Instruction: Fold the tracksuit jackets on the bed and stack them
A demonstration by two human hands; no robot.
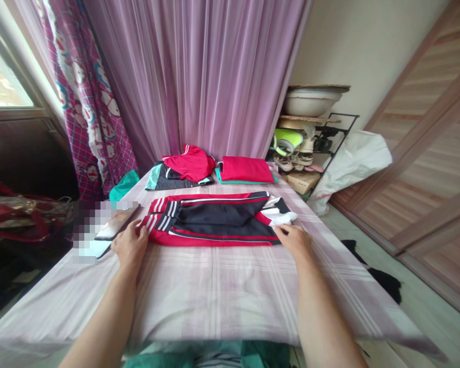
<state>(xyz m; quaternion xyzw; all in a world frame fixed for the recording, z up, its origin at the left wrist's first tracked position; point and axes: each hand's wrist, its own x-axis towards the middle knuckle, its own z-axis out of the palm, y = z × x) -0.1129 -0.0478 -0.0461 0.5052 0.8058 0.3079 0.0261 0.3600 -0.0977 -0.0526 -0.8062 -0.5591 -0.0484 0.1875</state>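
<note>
Plaid cloth [214,301] stretches wide to the near edge of our counter [379,317], low in the frame. Mid-frame, our half-curled left hand [131,243] and right hand [296,242] touch opposite ends of the folded garment [218,220]; we cannot tell whether they grip.

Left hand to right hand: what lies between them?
The head view shows a folded dark-and-red garment lying between the left hand and the right hand.
</note>
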